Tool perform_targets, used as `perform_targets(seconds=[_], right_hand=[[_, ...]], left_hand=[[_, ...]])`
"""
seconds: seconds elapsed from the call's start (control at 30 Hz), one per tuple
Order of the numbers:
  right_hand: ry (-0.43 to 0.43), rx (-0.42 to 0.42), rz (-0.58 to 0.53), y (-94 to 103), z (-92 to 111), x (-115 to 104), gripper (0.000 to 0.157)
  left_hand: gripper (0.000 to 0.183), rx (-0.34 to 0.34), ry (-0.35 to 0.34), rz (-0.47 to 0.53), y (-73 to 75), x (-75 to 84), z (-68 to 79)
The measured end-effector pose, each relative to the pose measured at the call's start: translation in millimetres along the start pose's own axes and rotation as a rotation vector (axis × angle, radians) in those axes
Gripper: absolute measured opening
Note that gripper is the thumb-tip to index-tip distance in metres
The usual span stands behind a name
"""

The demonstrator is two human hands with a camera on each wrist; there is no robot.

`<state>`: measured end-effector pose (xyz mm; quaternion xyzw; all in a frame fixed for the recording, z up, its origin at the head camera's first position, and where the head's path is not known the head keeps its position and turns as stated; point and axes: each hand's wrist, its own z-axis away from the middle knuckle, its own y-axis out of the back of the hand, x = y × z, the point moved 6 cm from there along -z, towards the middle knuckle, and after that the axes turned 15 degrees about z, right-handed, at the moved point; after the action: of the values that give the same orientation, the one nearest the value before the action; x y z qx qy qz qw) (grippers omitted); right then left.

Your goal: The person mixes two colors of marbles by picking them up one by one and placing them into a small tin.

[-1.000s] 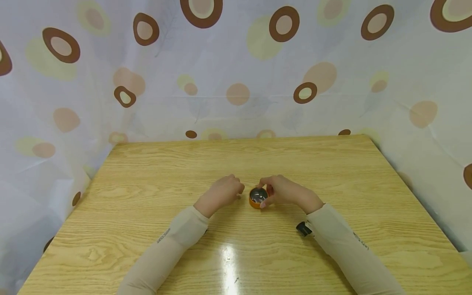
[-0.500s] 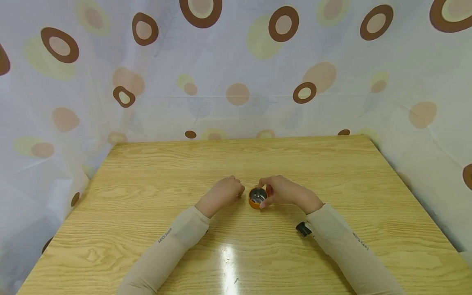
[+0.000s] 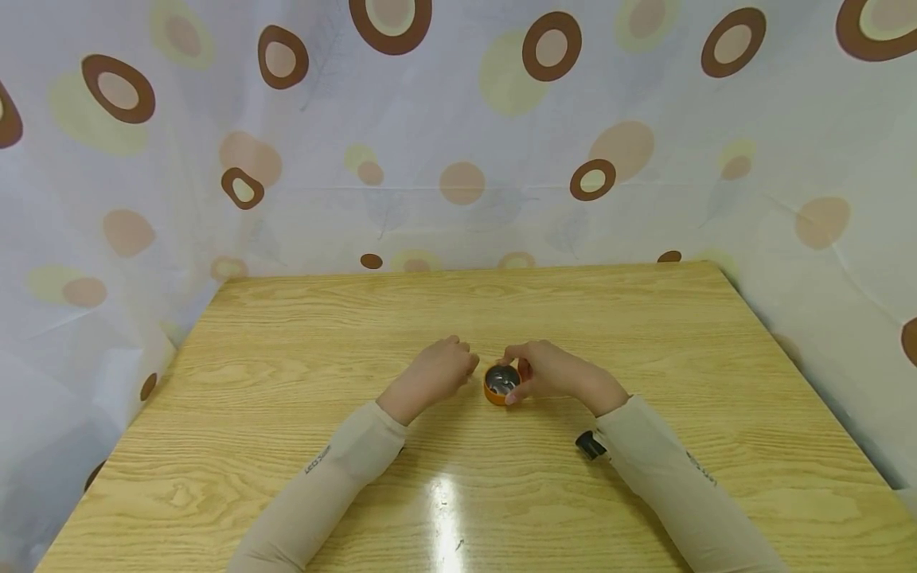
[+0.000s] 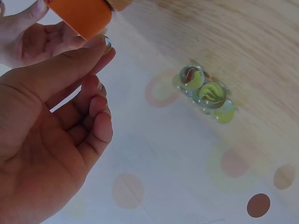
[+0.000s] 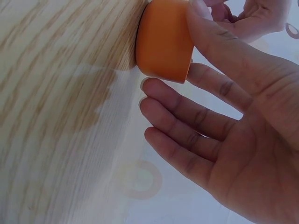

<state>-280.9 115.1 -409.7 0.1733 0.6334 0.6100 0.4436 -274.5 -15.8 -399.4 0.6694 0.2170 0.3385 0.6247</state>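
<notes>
A small round orange bowl (image 3: 494, 397) with a shiny metal inside stands on the wooden table. My right hand (image 3: 555, 371) grips its rim between thumb and index finger; the other fingers extend loosely beside the orange wall (image 5: 166, 42) in the right wrist view. Just left of the bowl is my left hand (image 3: 438, 372). Its thumb and index finger pinch a glass marble (image 4: 108, 45), mostly covered by the fingertips. Beyond that hand, several glass marbles (image 4: 212, 95) with yellow-green and brown swirls lie clustered together; in the head view the left hand hides them.
The wooden table (image 3: 322, 318) reaches back to a white curtain (image 3: 458, 119) with brown and beige rounded patterns. A black device (image 3: 591, 445) sits under the right sleeve cuff.
Half a second ago my left fingers were lower and farther from the bowl; now they are raised slightly and closer to its rim. The right hand and bowl stay in place.
</notes>
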Motion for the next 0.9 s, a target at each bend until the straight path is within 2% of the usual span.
perform_targets(seconds=[0.4, 0.73, 0.9], right_hand=[[0.002, -0.004, -0.011, -1.0, -1.9, 0.6, 0.048], [0.007, -0.011, -0.016, -1.9, -0.5, 0.0, 0.047], [0.012, -0.006, -0.031, -1.6, 0.4, 0.6, 0.045]], left_hand=[[0.014, 0.088, -0.083, -0.025, 11.3, 11.2, 1.8], [0.009, 0.109, -0.140, -0.023, 9.0, 19.9, 0.7], [0.019, 0.087, -0.149, -0.004, 5.4, 24.2, -2.0]])
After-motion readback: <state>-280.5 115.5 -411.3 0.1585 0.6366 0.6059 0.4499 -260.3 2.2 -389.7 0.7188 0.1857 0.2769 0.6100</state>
